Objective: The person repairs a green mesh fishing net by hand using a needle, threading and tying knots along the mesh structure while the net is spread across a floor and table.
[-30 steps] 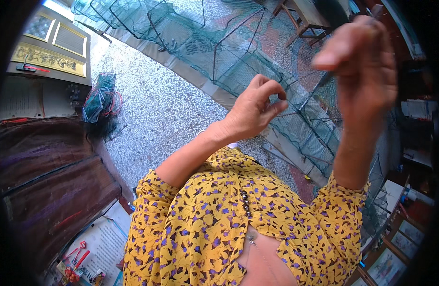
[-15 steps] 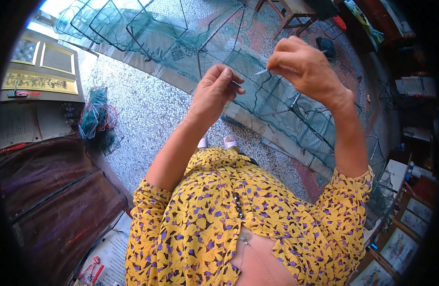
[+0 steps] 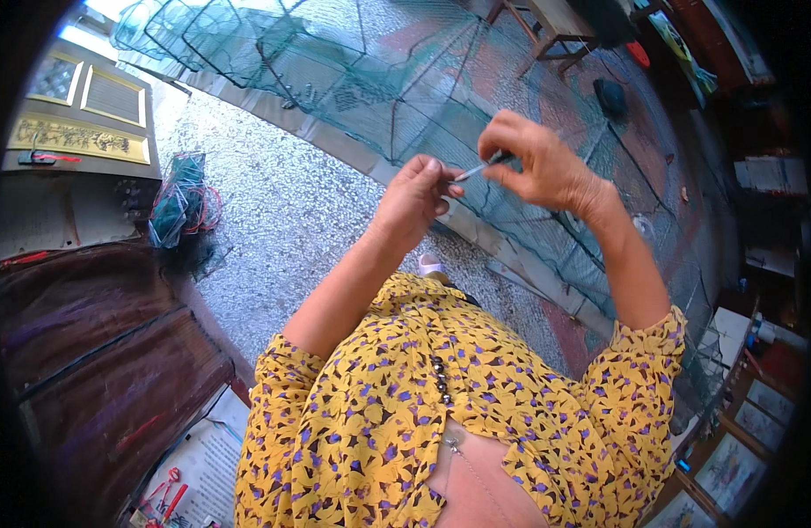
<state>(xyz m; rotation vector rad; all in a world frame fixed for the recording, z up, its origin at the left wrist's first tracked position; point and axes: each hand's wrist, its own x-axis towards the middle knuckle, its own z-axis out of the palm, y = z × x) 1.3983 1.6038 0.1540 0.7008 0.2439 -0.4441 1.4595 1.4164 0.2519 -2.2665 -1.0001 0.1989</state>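
Note:
A slim, pale netting needle (image 3: 476, 170) with a dark part near its back end points down to the left. My right hand (image 3: 539, 163) pinches it by that end. The needle's tip reaches the fingertips of my left hand (image 3: 414, 201), which are closed in a pinch. Whatever sits between those left fingers is too small to make out. Beneath both hands stretches a green net trap (image 3: 353, 97) with dark frame bars, lying across the floor.
Bundled green netting with pink cord (image 3: 179, 207) lies by a cabinet (image 3: 84, 132) on the left. A dark brown covered surface (image 3: 115, 352) fills the lower left. A wooden stool (image 3: 555, 26) stands at the far right. Crowded shelves (image 3: 766, 220) line the right side.
My right hand has come down and left, bringing the needle's tip to my left fingers. My left hand has moved slightly right and lower. More of the needle shows now.

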